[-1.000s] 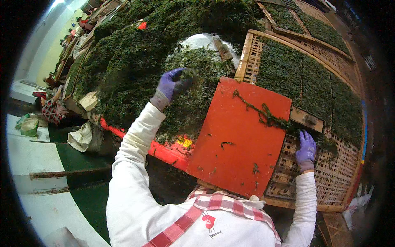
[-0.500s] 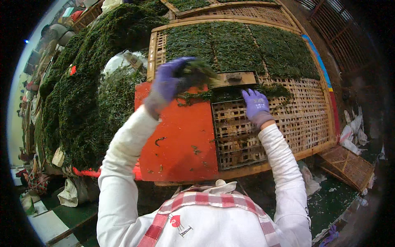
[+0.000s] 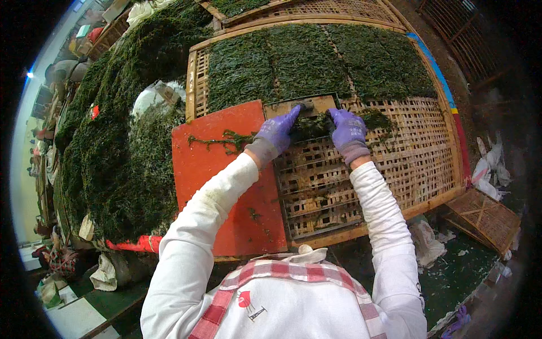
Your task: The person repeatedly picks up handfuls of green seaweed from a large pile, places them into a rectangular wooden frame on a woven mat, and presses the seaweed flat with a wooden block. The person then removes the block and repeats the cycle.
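Greens (image 3: 311, 126) between hands (image 3: 276, 132) (image 3: 348, 131), red board (image 3: 248, 195) alongside, green heap (image 3: 104, 152)

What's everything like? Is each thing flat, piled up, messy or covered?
Left hand: gloved, fingers bent
Right hand: gloved, fingers bent
Green strands: loose, between the hands
Wooden block: partly hidden by the left hand
Red board: strewn with green bits
Woven rack: partly covered
Green mats: spread flat
Big green pile: heaped
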`<state>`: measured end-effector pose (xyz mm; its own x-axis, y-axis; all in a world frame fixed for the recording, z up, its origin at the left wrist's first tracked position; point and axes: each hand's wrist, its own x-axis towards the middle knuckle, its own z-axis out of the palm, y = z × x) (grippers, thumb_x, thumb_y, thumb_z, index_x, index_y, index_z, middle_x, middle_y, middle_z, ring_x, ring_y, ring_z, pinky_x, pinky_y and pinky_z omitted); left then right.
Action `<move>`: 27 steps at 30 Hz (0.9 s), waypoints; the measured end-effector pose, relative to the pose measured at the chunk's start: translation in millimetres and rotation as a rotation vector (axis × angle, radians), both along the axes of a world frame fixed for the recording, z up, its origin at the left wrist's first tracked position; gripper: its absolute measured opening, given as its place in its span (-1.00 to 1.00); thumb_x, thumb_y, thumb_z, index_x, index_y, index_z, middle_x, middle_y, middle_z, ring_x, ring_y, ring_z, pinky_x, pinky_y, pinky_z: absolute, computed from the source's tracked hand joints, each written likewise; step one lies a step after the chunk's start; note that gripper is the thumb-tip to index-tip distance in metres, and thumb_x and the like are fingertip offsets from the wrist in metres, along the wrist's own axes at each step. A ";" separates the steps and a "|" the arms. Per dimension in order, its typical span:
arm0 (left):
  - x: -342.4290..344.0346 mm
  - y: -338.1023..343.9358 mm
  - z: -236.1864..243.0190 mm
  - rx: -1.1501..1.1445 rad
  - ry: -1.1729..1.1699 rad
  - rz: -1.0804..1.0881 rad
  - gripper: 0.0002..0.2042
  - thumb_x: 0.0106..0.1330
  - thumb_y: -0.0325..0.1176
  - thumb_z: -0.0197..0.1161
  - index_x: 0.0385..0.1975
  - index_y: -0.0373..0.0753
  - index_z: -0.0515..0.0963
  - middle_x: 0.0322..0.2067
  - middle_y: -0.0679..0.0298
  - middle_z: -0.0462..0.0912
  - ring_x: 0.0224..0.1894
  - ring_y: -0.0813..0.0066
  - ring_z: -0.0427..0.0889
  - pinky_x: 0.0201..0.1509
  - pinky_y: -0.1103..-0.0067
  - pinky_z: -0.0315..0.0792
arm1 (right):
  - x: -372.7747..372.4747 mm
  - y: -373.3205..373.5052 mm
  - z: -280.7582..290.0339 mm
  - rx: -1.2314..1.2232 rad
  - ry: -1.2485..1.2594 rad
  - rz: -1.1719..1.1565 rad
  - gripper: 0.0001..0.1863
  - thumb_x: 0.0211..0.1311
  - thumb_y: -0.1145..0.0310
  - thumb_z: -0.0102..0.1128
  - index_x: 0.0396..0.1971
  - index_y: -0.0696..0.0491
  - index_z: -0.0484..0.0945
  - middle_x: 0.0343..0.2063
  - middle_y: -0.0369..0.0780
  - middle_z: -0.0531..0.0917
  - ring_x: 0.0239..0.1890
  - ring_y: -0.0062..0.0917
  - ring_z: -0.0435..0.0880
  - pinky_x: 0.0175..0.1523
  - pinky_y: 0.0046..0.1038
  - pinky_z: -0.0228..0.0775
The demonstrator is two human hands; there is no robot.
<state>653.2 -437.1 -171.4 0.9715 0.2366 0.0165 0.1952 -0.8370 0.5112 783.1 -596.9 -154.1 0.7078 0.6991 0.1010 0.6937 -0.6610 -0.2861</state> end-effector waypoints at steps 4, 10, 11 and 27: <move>-12.2 11.9 8.7 0.037 -0.164 -0.057 -0.40 0.11 -0.37 0.25 0.21 -0.13 0.25 -0.04 0.03 0.52 -0.01 0.01 0.48 0.00 0.27 0.41 | -23.3 -5.4 -2.1 -0.234 -0.174 0.407 -0.52 0.00 0.46 0.10 0.02 -0.10 0.43 0.03 -0.24 0.47 0.04 -0.36 0.44 0.09 -0.30 0.26; -33.9 24.0 16.2 0.184 -0.128 -0.049 -0.53 0.01 -0.38 0.27 0.01 -0.14 0.42 -0.05 0.11 0.50 0.00 0.04 0.46 0.04 0.26 0.38 | -62.3 6.3 -19.3 -0.278 -0.246 0.362 -0.51 0.02 0.40 0.11 0.04 -0.11 0.42 0.06 -0.25 0.47 0.13 -0.35 0.38 0.21 -0.24 0.12; -35.2 21.7 13.9 0.259 -0.186 -0.113 -0.55 0.01 -0.37 0.27 -0.01 -0.13 0.44 0.00 0.12 0.47 0.06 0.02 0.41 0.09 0.22 0.32 | -61.7 7.1 -18.6 -0.257 -0.235 0.383 -0.51 0.02 0.41 0.10 0.05 -0.11 0.41 0.06 -0.24 0.47 0.13 -0.35 0.38 0.21 -0.24 0.12; -41.0 -3.5 6.6 0.427 0.039 -0.001 -0.60 0.09 -0.14 0.22 -0.04 -0.06 0.52 0.25 0.11 0.24 0.34 -0.13 0.00 0.33 0.04 -0.09 | -60.6 4.6 -20.9 -0.324 -0.227 0.319 -0.47 0.12 0.41 -0.04 0.18 -0.04 0.31 0.19 -0.19 0.37 0.21 -0.34 0.31 0.27 -0.22 0.06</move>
<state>612.2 -440.6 -164.8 0.9736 0.2153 0.0759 0.2063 -0.9722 0.1106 722.5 -592.3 -175.0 0.4391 0.8979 -0.0305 0.8965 -0.4358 0.0797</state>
